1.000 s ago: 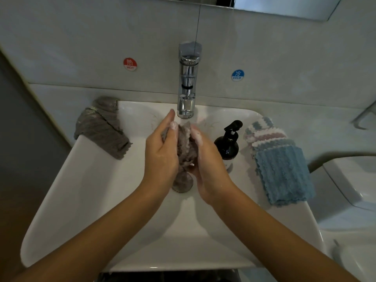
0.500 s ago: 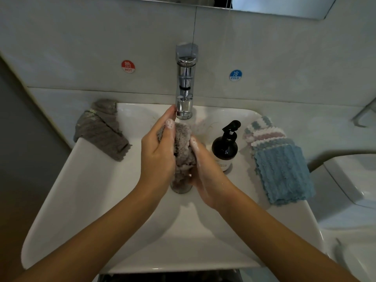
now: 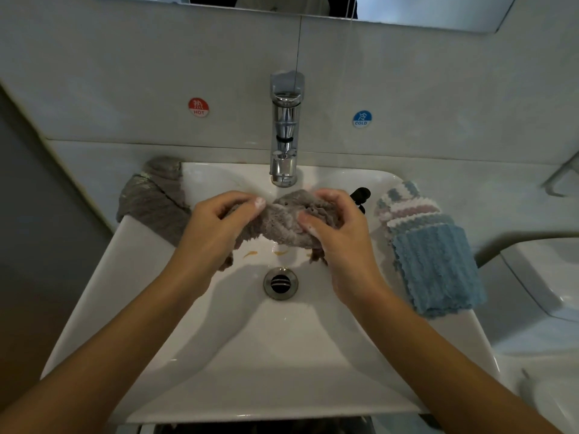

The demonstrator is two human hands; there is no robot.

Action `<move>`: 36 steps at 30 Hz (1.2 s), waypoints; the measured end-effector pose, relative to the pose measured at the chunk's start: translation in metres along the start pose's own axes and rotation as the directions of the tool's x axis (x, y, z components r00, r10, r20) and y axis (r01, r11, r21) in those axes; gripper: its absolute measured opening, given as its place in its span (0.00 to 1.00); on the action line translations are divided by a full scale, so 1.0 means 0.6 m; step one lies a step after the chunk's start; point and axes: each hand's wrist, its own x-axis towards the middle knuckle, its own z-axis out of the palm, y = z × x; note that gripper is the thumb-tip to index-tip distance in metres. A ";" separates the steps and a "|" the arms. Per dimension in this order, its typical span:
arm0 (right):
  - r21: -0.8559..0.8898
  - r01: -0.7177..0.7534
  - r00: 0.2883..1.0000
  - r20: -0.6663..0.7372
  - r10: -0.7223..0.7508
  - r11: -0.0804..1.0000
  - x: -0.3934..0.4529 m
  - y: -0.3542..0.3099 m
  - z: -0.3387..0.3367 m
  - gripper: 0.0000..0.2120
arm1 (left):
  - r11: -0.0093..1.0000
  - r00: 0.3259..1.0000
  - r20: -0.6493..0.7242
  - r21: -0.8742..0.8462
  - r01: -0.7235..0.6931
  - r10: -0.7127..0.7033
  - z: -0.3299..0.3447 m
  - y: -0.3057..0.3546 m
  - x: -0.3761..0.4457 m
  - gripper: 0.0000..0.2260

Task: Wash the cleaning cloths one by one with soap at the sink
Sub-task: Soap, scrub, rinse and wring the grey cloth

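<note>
Two hands, left hand (image 3: pixel 216 233) and right hand (image 3: pixel 341 236), fingers clamped on one grey cloth (image 3: pixel 282 223) over the sink (image 3: pixel 282 355); another grey cloth (image 3: pixel 153 205) left, one stacked pile (image 3: pixel 432 252) right.

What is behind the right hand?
Behind the right hand a black pump head shows. The bottle below it is hidden by the hand and the grey cloth it holds.
</note>
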 end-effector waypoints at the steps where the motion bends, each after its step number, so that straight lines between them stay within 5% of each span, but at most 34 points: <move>1: 0.018 0.014 1.000 -0.006 -0.014 1.000 0.000 -0.001 0.000 0.15 | 0.995 0.997 0.043 -0.073 0.072 -0.069 -0.002 0.005 0.001 0.11; 3: 0.051 0.024 1.000 -0.001 -0.024 0.998 0.001 -0.005 0.000 0.18 | 0.952 0.976 0.140 -0.236 0.195 -0.165 -0.002 0.008 0.003 0.18; 7: 0.060 0.060 0.998 0.027 -0.062 0.996 -0.001 -0.002 0.002 0.19 | 0.894 0.960 0.188 -0.362 0.265 -0.208 0.003 0.007 0.006 0.07; 13: -0.023 0.112 0.993 0.036 -0.111 0.993 -0.003 0.009 0.008 0.22 | 0.807 0.926 0.229 -0.455 0.376 -0.302 -0.004 -0.009 0.008 0.24; 19: -0.024 0.167 0.986 -0.027 -0.167 0.986 0.001 0.012 0.006 0.21 | 0.889 0.943 0.267 -0.357 0.288 -0.198 -0.030 0.000 0.006 0.24; 24: 0.016 0.160 0.987 0.024 -0.161 0.987 -0.006 0.014 0.010 0.21 | 0.944 0.974 0.160 -0.264 0.199 -0.161 -0.014 -0.005 0.003 0.18; 27: 0.017 0.181 0.981 0.065 -0.182 0.983 -0.007 0.014 0.016 0.11 | 0.979 0.990 0.081 -0.162 0.125 -0.113 0.009 -0.006 0.000 0.13; 30: -0.065 0.129 0.989 -0.062 -0.133 0.990 -0.003 0.013 0.031 0.04 | 0.996 1.000 -0.024 -0.084 0.014 -0.016 0.036 -0.003 -0.006 0.08; 36: 0.216 0.023 0.961 -0.275 0.038 0.976 0.017 -0.004 0.069 0.12 | 0.973 0.973 -0.202 -0.175 -0.152 0.116 0.095 0.014 -0.042 0.11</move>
